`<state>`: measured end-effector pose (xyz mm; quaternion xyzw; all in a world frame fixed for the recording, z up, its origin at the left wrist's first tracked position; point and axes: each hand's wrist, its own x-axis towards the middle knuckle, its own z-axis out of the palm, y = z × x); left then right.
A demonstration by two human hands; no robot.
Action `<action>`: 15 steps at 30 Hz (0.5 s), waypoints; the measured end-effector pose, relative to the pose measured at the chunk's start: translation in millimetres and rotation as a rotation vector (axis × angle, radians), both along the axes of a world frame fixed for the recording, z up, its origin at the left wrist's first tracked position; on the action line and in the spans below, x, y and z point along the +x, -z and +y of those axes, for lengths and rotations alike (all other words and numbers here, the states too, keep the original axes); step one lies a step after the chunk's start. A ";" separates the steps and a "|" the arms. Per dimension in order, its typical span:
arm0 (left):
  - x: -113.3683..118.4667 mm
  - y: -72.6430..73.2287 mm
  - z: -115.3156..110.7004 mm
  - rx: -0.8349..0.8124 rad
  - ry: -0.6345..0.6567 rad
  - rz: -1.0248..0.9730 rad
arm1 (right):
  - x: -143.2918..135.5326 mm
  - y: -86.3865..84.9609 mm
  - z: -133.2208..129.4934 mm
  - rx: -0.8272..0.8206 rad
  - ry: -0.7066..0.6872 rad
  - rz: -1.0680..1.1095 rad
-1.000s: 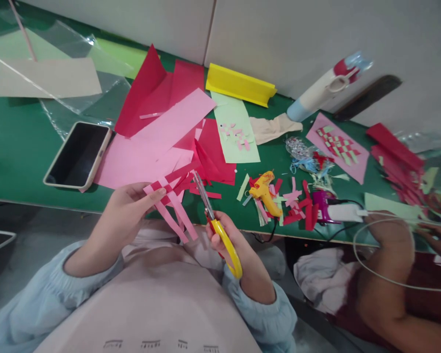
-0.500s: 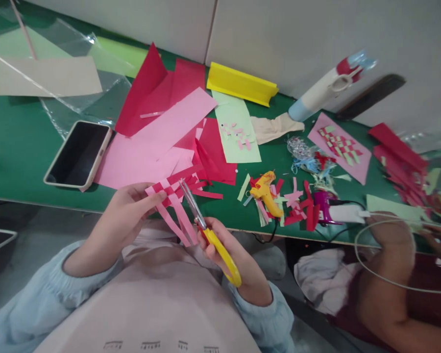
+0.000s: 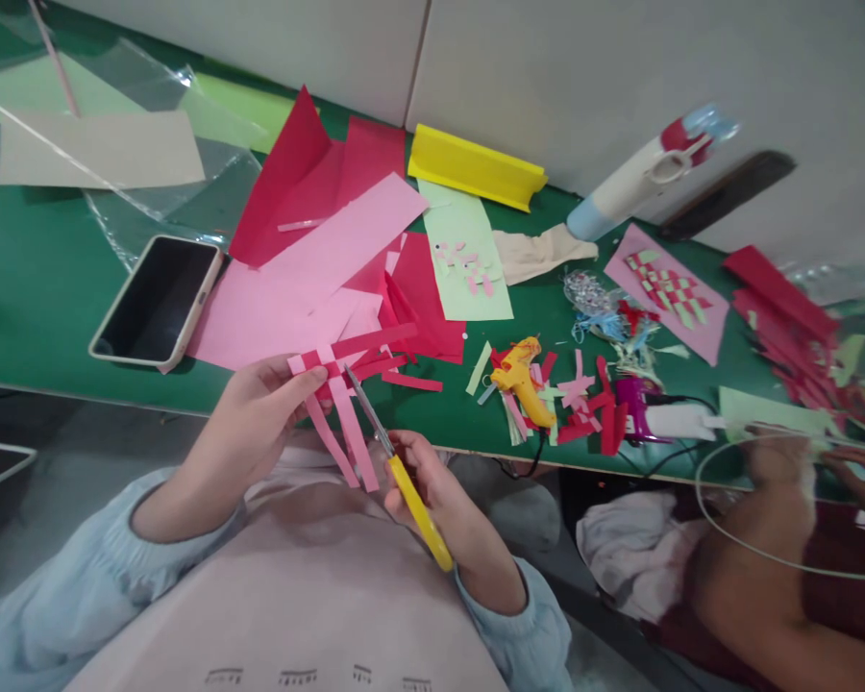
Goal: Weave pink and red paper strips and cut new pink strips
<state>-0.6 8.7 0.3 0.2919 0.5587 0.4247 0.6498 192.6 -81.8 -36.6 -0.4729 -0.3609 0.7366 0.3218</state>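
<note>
My left hand (image 3: 266, 404) pinches a small weave of pink and red paper strips (image 3: 346, 423) between thumb and fingers, just off the table's front edge. Loose pink ends hang down from it, and red ends stick out to the right. Yellow-handled scissors (image 3: 414, 505) are gripped in my right hand (image 3: 432, 485), blades pointing up and left. Their tips touch or lie very close to the woven strips; whether they touch I cannot tell. Behind my hands lie a pink paper sheet (image 3: 274, 298) and red paper (image 3: 432, 288).
A phone (image 3: 155, 300) lies on the green table (image 3: 36, 317) at left. To the right are a yellow glue gun (image 3: 525, 380), paper scraps (image 3: 580, 399), a purple glue gun (image 3: 634, 408) with cords and a standing bottle (image 3: 620, 187). A co-worker's arm (image 3: 764, 548) is at far right.
The scissors have come slightly left and down and look more closed. A red strip on the weave now angles out further right. My left hand keeps its hold.
</note>
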 end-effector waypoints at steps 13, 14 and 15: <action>2.5 -2.2 -2.9 0.018 0.027 0.026 | -2.8 -3.6 1.4 -0.108 0.027 0.083; 2.5 -2.1 -3.2 0.018 0.024 0.030 | -3.4 -3.8 1.3 -0.118 0.040 0.092; 2.4 -2.1 -3.3 0.016 0.020 0.038 | -4.1 -4.0 1.2 -0.125 0.047 0.107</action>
